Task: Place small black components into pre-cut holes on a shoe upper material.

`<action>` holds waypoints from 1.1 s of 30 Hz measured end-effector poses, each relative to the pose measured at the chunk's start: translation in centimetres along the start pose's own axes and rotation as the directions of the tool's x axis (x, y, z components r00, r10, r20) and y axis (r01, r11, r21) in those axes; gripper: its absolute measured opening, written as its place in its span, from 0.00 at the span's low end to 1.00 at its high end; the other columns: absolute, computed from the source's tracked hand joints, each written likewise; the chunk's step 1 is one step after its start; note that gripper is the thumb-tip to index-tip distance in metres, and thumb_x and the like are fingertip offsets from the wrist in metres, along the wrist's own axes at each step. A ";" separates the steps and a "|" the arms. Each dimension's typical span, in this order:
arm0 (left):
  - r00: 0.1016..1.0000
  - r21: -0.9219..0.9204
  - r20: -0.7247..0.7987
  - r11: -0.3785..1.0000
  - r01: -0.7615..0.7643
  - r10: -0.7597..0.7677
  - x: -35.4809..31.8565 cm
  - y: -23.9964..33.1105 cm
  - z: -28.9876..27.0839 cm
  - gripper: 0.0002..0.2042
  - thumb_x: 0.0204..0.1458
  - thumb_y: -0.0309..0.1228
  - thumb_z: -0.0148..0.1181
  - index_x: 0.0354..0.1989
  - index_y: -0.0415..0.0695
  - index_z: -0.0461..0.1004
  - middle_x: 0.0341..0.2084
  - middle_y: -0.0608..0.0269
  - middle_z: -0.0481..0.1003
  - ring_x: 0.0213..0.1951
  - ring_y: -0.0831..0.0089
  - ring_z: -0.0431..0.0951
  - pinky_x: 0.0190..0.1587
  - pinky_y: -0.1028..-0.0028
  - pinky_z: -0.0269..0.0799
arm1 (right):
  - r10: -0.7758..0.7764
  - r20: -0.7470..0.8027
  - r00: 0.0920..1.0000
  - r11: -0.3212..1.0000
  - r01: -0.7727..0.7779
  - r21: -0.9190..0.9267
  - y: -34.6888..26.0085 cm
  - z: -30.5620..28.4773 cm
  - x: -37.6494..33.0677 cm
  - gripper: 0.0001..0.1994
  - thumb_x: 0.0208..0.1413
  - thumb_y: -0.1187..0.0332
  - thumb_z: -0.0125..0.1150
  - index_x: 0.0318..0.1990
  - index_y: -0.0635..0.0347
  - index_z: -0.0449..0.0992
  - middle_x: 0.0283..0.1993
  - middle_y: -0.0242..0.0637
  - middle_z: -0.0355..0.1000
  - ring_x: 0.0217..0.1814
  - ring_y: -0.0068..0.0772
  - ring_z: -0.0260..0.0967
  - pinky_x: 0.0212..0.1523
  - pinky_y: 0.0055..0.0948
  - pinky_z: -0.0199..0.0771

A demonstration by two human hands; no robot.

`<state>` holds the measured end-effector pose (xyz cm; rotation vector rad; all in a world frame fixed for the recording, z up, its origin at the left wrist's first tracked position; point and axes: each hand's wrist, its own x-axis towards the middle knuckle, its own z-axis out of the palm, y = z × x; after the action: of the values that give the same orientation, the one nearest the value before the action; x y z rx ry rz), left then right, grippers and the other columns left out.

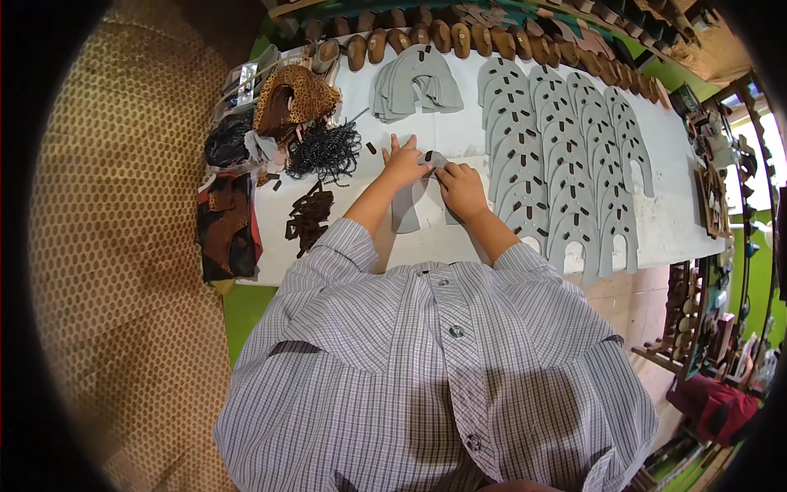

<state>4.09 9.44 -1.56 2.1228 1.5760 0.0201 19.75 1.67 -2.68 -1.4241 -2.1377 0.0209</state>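
Observation:
A grey U-shaped cut piece (406,215), likely a shoe upper, lies on the white table in front of me. Across the top of its curve sits a small dark brown strip (429,157). My left hand (402,164) rests on its left side, fingers spread, with the thumb near the strip. At the right of the curve, my right hand (464,190) has its fingers bent and closed on the piece's edge; the fingertips are partly hidden. A loose brown strip (371,148) lies left of my left hand.
A stack of grey pieces (416,86) lies ahead; overlapping rows of grey pieces with brown strips (566,156) fill the right. At left are a brown strip pile (310,215), black beaded trim (324,152) and leopard-print pieces (295,94). Shoe lasts (443,37) line the far edge.

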 end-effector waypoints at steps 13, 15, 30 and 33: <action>0.980 -0.060 0.199 0.998 0.034 -0.021 -0.8 1.7 -1.8 0.30 0.46 0.52 0.53 0.52 0.43 0.69 0.63 0.56 0.52 0.65 0.45 0.31 0.60 0.41 0.30 | 0.072 -0.061 0.996 0.995 -0.076 -0.057 -0.7 0.1 -1.2 0.09 0.45 0.68 0.54 0.36 0.52 0.76 0.35 0.30 0.66 0.40 0.33 0.63 0.40 0.34 0.61; 0.986 -0.195 0.166 0.979 0.055 -0.022 -0.4 0.8 -1.2 0.32 0.47 0.53 0.50 0.56 0.44 0.64 0.61 0.57 0.56 0.66 0.45 0.31 0.60 0.42 0.28 | 0.068 -0.025 0.997 0.996 -0.069 -0.060 -1.1 -0.1 -1.2 0.10 0.45 0.67 0.54 0.36 0.53 0.76 0.35 0.30 0.66 0.41 0.33 0.62 0.41 0.34 0.60; 0.980 0.000 0.063 0.982 -0.190 0.190 1.6 -0.5 -1.2 0.07 0.41 0.45 0.61 0.25 0.60 0.81 0.61 0.65 0.57 0.65 0.45 0.37 0.59 0.38 0.33 | 0.095 -0.066 0.993 0.995 -0.093 0.039 -0.9 -0.1 -1.5 0.12 0.46 0.67 0.55 0.39 0.57 0.75 0.37 0.35 0.70 0.43 0.37 0.66 0.44 0.36 0.62; 0.982 -0.016 0.068 0.984 -0.177 0.177 1.4 -0.2 -1.3 0.07 0.38 0.45 0.63 0.26 0.61 0.81 0.61 0.65 0.57 0.65 0.45 0.37 0.59 0.38 0.32 | 0.111 -0.059 0.992 0.993 -0.108 0.053 -0.9 -0.2 -1.5 0.11 0.45 0.68 0.56 0.38 0.58 0.75 0.37 0.35 0.70 0.43 0.38 0.66 0.44 0.36 0.62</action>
<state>3.97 11.23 -0.94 2.2250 1.3411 0.0137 19.54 -0.06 -2.88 -1.4925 -1.9940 0.0699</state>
